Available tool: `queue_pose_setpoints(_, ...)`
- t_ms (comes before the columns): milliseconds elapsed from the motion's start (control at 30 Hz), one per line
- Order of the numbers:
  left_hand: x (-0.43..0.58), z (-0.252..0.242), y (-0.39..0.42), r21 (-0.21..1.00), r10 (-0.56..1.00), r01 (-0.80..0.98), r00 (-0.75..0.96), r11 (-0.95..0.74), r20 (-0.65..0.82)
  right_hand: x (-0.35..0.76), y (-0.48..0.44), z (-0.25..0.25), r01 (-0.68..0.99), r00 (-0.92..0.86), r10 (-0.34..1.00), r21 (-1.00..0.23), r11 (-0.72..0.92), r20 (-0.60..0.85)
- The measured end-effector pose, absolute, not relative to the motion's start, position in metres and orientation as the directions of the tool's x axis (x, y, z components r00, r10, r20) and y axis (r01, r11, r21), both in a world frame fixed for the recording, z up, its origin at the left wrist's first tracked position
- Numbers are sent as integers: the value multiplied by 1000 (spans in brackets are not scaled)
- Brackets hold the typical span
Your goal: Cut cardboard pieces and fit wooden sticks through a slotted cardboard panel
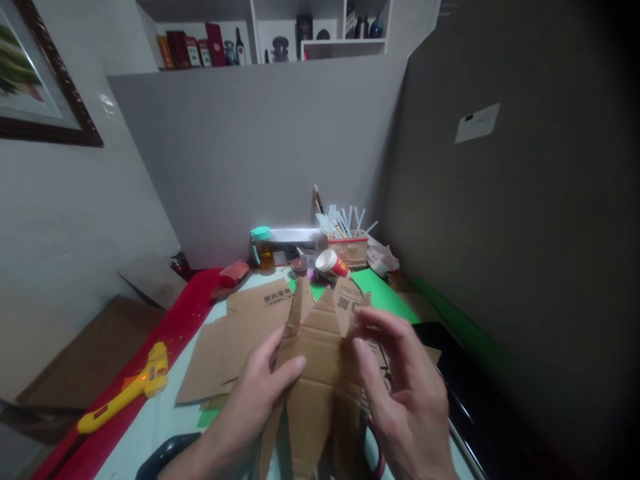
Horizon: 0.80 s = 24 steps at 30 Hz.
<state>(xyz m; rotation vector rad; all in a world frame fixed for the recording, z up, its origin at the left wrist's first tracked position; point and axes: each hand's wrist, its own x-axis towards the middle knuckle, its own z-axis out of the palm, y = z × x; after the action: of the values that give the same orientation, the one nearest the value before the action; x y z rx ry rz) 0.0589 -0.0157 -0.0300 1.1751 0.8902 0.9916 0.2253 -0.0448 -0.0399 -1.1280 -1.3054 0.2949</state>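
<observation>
1. Fingers (285, 375) of L hand (250, 393) grasp L side of folded cardboard piece (315, 360), thumb lying on its top face, index along the L edge
2. R hand (410, 393) at the other side: thumb + index curled, tips apart, close to the R flap; dim & a bit blurred there, so can't tell if they pinch it or just hover
3. Piece is btwn the two hands, front & centre, above the table (165, 427)
4. Long axis runs near-to-far, approx straight away from the person; pointed tip of mid panel aims at the far side, near end tapers back twd the person
5. Creases cross the mid panel, i.e. at right angles to the long axis; narrower side strips flank it L & R, running roughly the same way
6. Flat cardboard sheets (257, 320) lie beyond L hand, printing on top one
7. Yellow glue gun (130, 390) far L on red cloth (187, 313), handle twd person
8. Far side: teal-lidded jar (265, 253) upright, red-and-white cup (333, 263) tilted, basket (349, 253) w/ sticks
</observation>
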Motion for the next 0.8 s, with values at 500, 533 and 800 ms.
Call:
queue_pose_setpoints(500, 72, -39, -10, 972, 942, -217, 336, 94, -16, 224, -33, -49, 161, 141, 955, -957, 240, 262)
queue_pose_setpoints(533, 73, -40, -9, 979, 947, -197, 321, 55, 11, 224, -33, -50, 180, 146, 946, -948, 261, 288)
queue_pose_setpoints(800, 70, -41, -1, 997, 933, -19, 353, -72, 74, 222, -31, -53, 341, 18, 873, -824, 453, 488)
